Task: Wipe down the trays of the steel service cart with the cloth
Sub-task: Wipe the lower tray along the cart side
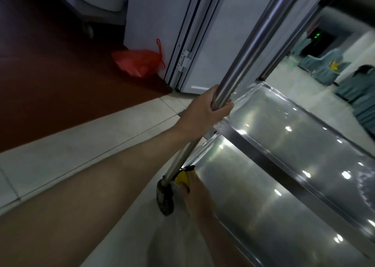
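- The cart post (243, 64) is gripped by the left hand (203, 116), fingers wrapped around it just above the middle tray (304, 128).
- The yellow cloth (182, 178) is pinched by the right hand (195, 193) at the corner of the bottom tray (263, 206), right beside the post's foot and caster (165, 198).
- Judgement: the corner is best worked with firm pressure, then overlapping strokes drawn away from the post.
- The right arm is stretched low; the left wrist is raised.
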